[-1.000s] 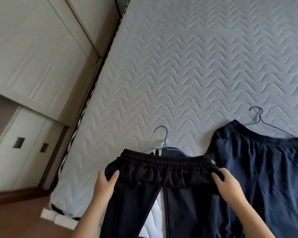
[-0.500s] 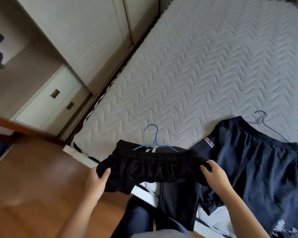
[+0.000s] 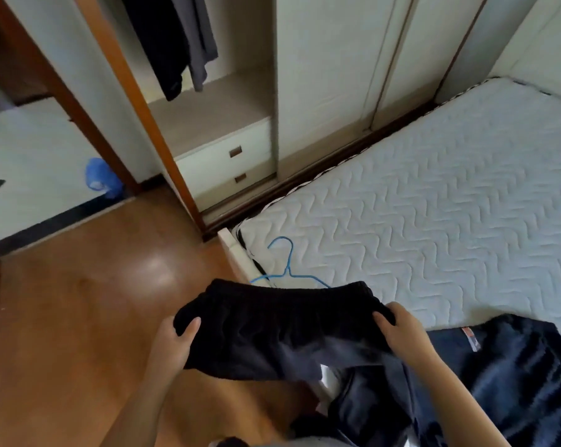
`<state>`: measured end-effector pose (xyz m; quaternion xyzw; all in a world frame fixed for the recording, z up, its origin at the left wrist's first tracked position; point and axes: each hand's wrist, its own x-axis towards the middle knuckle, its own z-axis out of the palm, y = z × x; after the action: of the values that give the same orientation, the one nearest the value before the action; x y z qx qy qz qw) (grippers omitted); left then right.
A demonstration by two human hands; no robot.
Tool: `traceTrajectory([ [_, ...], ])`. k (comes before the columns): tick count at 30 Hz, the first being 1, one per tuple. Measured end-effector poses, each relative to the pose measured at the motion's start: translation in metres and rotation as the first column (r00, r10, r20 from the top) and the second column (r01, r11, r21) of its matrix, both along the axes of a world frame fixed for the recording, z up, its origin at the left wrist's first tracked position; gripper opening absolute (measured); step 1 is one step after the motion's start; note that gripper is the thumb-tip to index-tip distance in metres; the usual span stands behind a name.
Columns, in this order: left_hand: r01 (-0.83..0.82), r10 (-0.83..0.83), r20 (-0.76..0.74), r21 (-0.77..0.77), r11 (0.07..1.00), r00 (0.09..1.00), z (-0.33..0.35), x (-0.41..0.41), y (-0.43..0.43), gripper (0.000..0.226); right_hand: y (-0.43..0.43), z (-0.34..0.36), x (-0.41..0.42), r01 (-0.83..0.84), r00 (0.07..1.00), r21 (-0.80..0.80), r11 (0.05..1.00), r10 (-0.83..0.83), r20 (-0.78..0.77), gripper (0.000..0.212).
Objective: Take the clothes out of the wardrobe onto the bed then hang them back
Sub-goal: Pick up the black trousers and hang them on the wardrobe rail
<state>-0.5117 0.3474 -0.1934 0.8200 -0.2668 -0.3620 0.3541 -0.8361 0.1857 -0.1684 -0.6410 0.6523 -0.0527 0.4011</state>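
Hands, left hand and right hand, pinch the gathered elastic waistband of soft black trousers on a thin blue wire hanger above the quilted bed.

Soft, rather dim daylight, with no hard shadows. The one glare is a pale sheen on the glossy brown wooden floor, above the grip of the left hand. The black elastic-waist shorts, between that grip and the right hand, show little fold detail, and their lower edge smears. The quilted white mattress beyond the right grip reads brightest. The whole frame is slightly blurred. The cream wardrobe doors far above both grips lean and bow toward the edges.
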Motion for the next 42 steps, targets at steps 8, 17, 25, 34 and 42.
traceTrajectory([
  [8, -0.224, 0.227, 0.008, -0.127, 0.966, 0.974, 0.040, 0.108, 0.127, 0.017, 0.063, 0.013, 0.162, -0.245, 0.968, -0.138, 0.960, 0.251, 0.026, 0.017],
  [17, -0.367, 0.431, 0.236, -0.270, 0.890, 0.871, 0.077, 0.220, 0.168, 0.049, 0.074, 0.052, 0.297, -0.353, 0.919, -0.321, 0.879, 0.390, 0.056, 0.020],
  [25, -0.290, 0.457, 0.360, -0.431, 0.855, 0.813, 0.133, 0.280, 0.097, 0.047, 0.005, 0.077, 0.370, -0.202, 0.933, -0.485, 0.851, 0.317, 0.169, 0.016],
  [34, -0.171, 0.456, 0.439, -0.549, 0.818, 0.774, 0.190, 0.366, -0.072, 0.040, -0.157, 0.102, 0.464, -0.030, 0.886, -0.552, 0.833, 0.278, 0.371, 0.008],
  [42, -0.110, 0.447, 0.437, -0.608, 0.786, 0.781, 0.230, 0.415, -0.201, 0.036, -0.297, 0.135, 0.530, 0.089, 0.867, -0.590, 0.802, 0.229, 0.442, 0.009],
])
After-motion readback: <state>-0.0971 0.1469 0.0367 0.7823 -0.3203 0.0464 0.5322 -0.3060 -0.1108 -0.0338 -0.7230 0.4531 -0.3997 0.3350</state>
